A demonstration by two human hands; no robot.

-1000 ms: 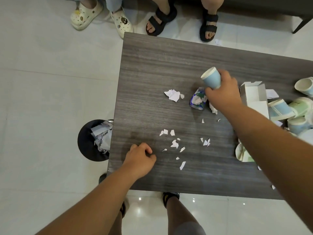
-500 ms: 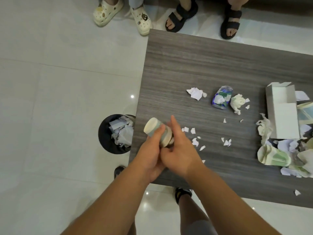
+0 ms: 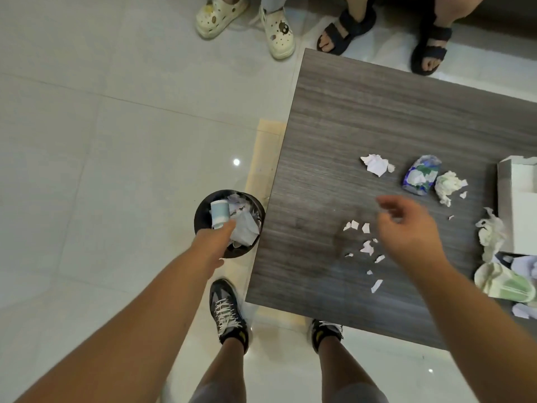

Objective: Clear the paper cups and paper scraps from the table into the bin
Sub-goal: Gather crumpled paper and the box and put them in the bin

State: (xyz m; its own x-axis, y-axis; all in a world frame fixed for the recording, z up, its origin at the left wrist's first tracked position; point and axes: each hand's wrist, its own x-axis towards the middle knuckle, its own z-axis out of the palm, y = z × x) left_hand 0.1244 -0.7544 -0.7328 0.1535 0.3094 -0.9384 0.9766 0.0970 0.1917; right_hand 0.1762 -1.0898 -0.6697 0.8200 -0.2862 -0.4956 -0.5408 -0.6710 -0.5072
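Dropping a paper cup into the bin beside the table

Reaching down over the bin [image 3: 203, 209], which stands on the floor just off the table's left edge, the person's left hand [image 3: 216, 237] holds a pale blue paper cup [image 3: 220, 212] by one end, directly above the crumpled paper already heaped inside. Whether the fingers are curled round the cup or only pinching it cannot be told, since the hand is seen from behind and hides them. To do this step well, the cup should be let go only while it sits squarely over the opening; the heap looks high, so a low, gentle release, or a light press down, seems wiser than a toss that could bounce it out onto the floor.

Right of the bin, the table [image 3: 377, 112] carries a scatter of small paper scraps [image 3: 366, 247]. Above them hovers the right hand [image 3: 406, 228], blurred, its fingers loosely spread and apparently empty. Farther right of the bin lie a white crumpled scrap [image 3: 374, 164], a blue-patterned crushed cup [image 3: 421, 175] and a white wad [image 3: 449, 186] touching it.

At the frame's right edge a white box [image 3: 517, 199] and a green-striped cup [image 3: 504, 283] are cut off, so how much litter lies beyond them is unknown. The bin's depth is hidden by its contents.
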